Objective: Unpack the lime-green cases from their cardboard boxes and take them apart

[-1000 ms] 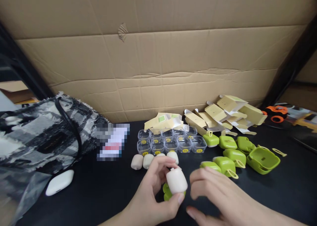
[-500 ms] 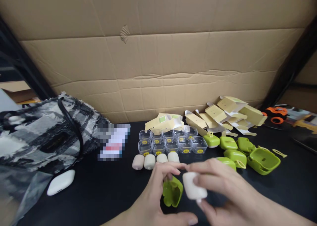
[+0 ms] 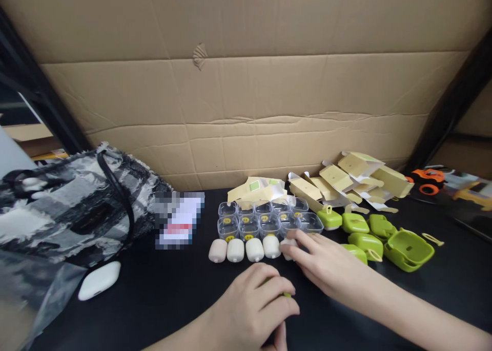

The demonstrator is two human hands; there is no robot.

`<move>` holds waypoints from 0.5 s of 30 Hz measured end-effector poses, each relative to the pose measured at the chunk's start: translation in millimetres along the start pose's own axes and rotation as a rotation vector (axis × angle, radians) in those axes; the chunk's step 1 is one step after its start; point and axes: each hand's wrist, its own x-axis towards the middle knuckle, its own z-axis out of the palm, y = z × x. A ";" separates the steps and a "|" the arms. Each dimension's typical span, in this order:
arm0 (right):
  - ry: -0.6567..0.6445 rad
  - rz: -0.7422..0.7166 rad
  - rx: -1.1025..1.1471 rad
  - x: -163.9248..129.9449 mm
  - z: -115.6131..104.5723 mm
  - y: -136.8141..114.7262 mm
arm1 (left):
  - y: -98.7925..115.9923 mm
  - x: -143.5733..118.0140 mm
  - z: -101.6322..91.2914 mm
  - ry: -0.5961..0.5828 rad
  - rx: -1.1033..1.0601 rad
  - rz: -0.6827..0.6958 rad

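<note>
My left hand [image 3: 251, 305] is curled over a green silicone cover [image 3: 286, 293] on the black table; only a sliver of green shows under the fingers. My right hand [image 3: 326, 269] reaches forward, its fingertips on a cream earbud case [image 3: 286, 245] at the right end of a row of cream cases [image 3: 245, 249]. Just behind that row stand several clear plastic boxes [image 3: 265, 220] with yellow stickers.
Green covers [image 3: 374, 235] lie to the right, with opened yellow cartons [image 3: 346, 179] behind them. A black-and-white fabric bag [image 3: 73, 202] and a white case [image 3: 99, 280] are at the left. A cardboard wall [image 3: 246, 84] closes the back. An orange toy [image 3: 426, 179] sits far right.
The cream case went from my left hand to my right, which carried it forward to the end of the row. My left hand closed over the green cover.
</note>
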 end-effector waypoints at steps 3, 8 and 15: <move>0.030 0.002 -0.047 1.1 3.2 -2.1 | 0.4 0.5 -0.9 0.005 -0.032 -0.002; 0.027 0.024 -0.039 2.1 0.7 -2.7 | 0.9 0.8 -2.7 -0.009 -0.026 -0.006; 0.017 0.082 0.022 5.7 2.9 -2.8 | -1.2 -0.2 -2.2 0.047 -0.083 -0.019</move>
